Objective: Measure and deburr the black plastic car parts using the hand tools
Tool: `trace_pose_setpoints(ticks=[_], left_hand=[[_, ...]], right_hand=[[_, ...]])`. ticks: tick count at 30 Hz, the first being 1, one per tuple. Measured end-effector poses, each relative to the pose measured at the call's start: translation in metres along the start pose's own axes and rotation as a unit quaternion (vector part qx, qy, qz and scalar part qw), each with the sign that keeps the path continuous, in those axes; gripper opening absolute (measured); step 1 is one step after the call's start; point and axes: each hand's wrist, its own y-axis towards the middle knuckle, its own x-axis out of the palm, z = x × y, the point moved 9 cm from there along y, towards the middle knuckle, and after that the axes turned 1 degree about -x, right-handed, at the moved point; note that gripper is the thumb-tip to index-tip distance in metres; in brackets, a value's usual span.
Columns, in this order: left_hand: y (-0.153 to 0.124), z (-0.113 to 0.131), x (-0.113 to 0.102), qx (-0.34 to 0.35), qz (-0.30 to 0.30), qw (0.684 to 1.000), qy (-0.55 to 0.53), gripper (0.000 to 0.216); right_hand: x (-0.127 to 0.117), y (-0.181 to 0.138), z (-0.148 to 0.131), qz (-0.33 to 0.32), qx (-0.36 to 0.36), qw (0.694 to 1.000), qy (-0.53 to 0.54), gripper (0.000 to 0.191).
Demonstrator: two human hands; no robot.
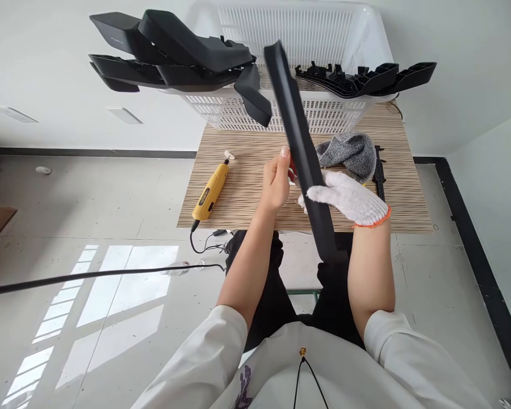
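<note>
A long black plastic trim piece (300,136) is held up at a slant above the table, its upper end near the basket and its lower end over my lap. My right hand (344,196), in a white knit glove with an orange cuff, is closed around its lower half. Bare, my left hand (276,179) is closed at the left edge of the piece, thumb up. A bit of red shows by its fingers, partly hidden behind the piece. I cannot make out what it is. Behind my right hand lies a crumpled grey cloth (349,153).
On the wood-striped table (247,147), a yellow corded rotary tool (212,190) lies left and a black caliper (379,173) right. Behind stands a white plastic basket (323,111), with black plastic parts (187,51) stacked across its top. A black cable (111,274) crosses at left.
</note>
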Motion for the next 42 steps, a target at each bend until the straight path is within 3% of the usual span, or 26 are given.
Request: trace_pose_setpoints(ticks=[4,8,10,11,13,16,19,24,33,42], left_hand=[[0.0,0.027,-0.027,0.056,0.03,0.993,0.097,0.053],[-0.02,0.07,-0.097,0.11,0.167,0.941,0.271,0.038],[-0.037,0.076,-0.135,0.07,0.222,0.911,0.342,0.023],[-0.044,0.071,-0.149,0.024,0.221,0.897,0.381,0.019],[-0.059,0.051,-0.168,-0.08,0.196,0.875,0.436,0.033],[-0.082,0.019,-0.174,-0.211,0.131,0.833,0.495,0.056],[-0.09,0.013,-0.167,-0.224,0.11,0.799,0.546,0.059],[-0.094,0.017,-0.175,-0.238,0.101,0.777,0.574,0.06],[-0.107,0.018,-0.201,-0.235,0.084,0.807,0.535,0.057],[-0.107,0.012,-0.208,-0.24,0.068,0.825,0.507,0.06]], right_hand=[[-0.011,0.004,0.004,0.024,-0.031,0.998,0.047,0.039],[-0.018,0.006,0.014,0.013,-0.019,0.999,0.038,0.03],[-0.019,0.006,0.016,0.006,-0.022,0.999,0.048,0.027],[-0.02,0.007,0.016,0.006,-0.025,0.998,0.053,0.027],[-0.023,0.007,0.017,0.019,-0.031,0.998,0.052,0.027],[-0.027,0.009,0.022,0.047,-0.031,0.997,0.048,0.033],[-0.028,0.013,0.029,0.082,-0.04,0.993,0.076,0.037],[-0.018,0.025,0.04,0.111,-0.055,0.98,0.158,0.037],[-0.005,0.015,0.05,0.174,-0.066,0.963,0.195,0.045],[-0.001,0.015,0.059,0.147,-0.064,0.964,0.21,0.044]])
